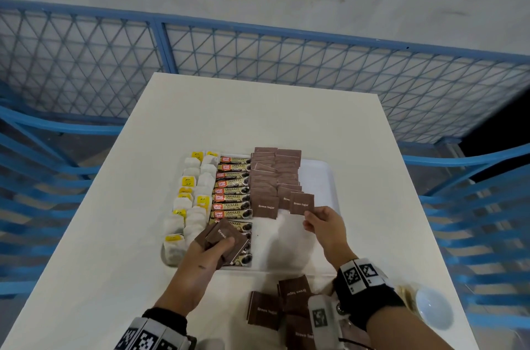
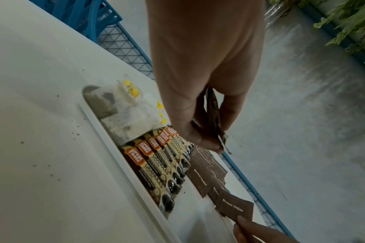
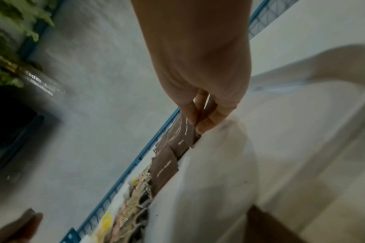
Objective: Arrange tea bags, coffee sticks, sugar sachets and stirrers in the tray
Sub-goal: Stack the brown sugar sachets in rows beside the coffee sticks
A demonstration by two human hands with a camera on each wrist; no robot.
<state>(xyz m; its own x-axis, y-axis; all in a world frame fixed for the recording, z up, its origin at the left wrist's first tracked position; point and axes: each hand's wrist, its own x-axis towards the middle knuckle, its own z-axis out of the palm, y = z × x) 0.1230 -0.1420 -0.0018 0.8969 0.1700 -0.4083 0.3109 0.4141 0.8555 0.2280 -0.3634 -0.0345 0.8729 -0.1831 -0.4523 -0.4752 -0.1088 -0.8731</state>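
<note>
Head view: white counter (image 1: 258, 109) mid-frame, white tray (image 1: 321, 175) at centre. Tray columns from left of frame — tea bags (image 1: 192, 200), coffee sticks (image 1: 233, 192), brown sugar sachets (image 1: 275, 175) in overlapping rows. Left hand (image 1: 210, 252) at lower centre-left holds a small stack of sachets (image 1: 223, 238) over the near end of the coffee sticks, grip clamped on the stack. Right hand (image 1: 325, 225) right of centre pinches one sachet (image 1: 301, 203) by its lower corner, at the near end of the sugar rows. Loose sachets (image 1: 281, 306) lie on the counter at the bottom of frame, just outside the tray. A white bowl (image 1: 434, 306) at lower right; stirrers beside it are too blurred to tell. Blue mesh fence (image 1: 258, 57) across the upper half.

Left wrist view: left hand (image 2: 200, 82) fills the upper centre, thumb and fingers closed on the sachet stack (image 2: 213, 115). Tea bags (image 2: 123, 118) and coffee sticks (image 2: 156, 166) run down the tray (image 2: 106, 131) at centre-left; sugar sachets (image 2: 202, 177) to their right. Right hand's fingertips (image 2: 242, 221) at the bottom hold the single sachet (image 2: 235, 208).

Right wrist view: blurry — right hand (image 3: 198, 74) at upper centre, fingertips pinched together on the sachet (image 3: 187, 133). Sugar sachets (image 3: 164, 166) trail toward lower left.
</note>
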